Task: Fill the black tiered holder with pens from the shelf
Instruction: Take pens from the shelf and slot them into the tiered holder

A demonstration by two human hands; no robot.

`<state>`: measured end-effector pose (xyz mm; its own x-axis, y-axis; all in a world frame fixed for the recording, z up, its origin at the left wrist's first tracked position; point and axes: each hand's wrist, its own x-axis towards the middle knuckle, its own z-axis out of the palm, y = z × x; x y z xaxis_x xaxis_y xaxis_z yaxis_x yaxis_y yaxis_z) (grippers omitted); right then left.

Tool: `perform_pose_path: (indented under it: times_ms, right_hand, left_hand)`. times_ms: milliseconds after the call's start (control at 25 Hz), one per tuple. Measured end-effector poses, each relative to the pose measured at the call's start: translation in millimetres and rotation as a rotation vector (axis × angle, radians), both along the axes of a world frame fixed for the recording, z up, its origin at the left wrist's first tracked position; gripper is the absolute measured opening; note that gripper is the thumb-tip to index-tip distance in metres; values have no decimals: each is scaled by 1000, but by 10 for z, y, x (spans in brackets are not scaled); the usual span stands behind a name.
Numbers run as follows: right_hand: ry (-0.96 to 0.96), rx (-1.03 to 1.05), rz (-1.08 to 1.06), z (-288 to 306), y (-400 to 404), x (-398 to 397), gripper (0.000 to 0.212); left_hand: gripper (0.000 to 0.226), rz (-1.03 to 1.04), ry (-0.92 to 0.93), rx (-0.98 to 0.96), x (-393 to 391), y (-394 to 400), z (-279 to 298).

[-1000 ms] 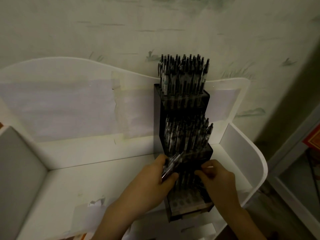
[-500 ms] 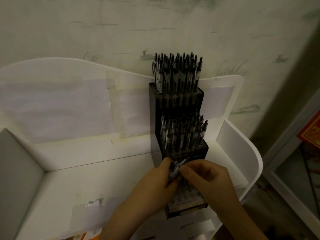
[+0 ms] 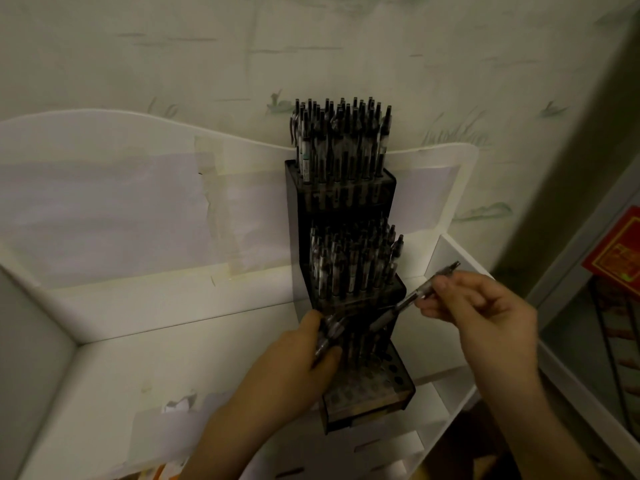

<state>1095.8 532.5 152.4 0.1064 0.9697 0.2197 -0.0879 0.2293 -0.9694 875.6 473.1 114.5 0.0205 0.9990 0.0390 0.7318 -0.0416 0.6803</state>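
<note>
Black tiered holder [image 3: 343,237] stands on white shelf [image 3: 173,358], against its back panel, right of centre. Top and middle tiers packed with upright pens; near, lowest tier [image 3: 374,386] holds a few at its far edge, near holes bare. Left hand [image 3: 294,372] clamped round a small bundle of pens [image 3: 329,332] beside the lowest tier. Right hand [image 3: 485,313] pinches single pen [image 3: 412,297], tilted, tip toward holder.

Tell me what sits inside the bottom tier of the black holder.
The bottom tier shows rows of empty round holes in front and a few pens standing at its back. The left hand and its pen bundle cover the left part.
</note>
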Motion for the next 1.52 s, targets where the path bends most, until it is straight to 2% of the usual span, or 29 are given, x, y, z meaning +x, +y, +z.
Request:
perform_pose_path:
  times_ms: [200,360,800,1000,1080,1200,1360,1520]
  right_hand:
    - [-510,212,-93,-301,94,-48,7]
    - [-693,324,-112,-589,200,-79,8]
    - [-731,146,-4,-1054,316,-107,3]
    - [-776,115,-35,-884,229,-82,19]
    - [-786,199,-87,-767,98,-94,24]
    - [-665,299,11,-584,-145,-266,24]
    - [-355,48,268,-456,-292,-565,27]
    - [-310,-72,252,-484,-275,-685,33]
  left_hand:
    - [20,34,3,10,-29,10,13]
    - [17,44,-3,7,-53,-11,23]
    - [19,54,6,19,-95,-32,14]
    - [16,55,13,15,-97,-50,-19]
    - [17,54,16,11,-95,-58,-37]
    - [19,53,13,4,-65,-46,-55]
    - [21,34,-10,-5,-9,-54,-57]
    - [20,34,25,12,22,-92,-83]
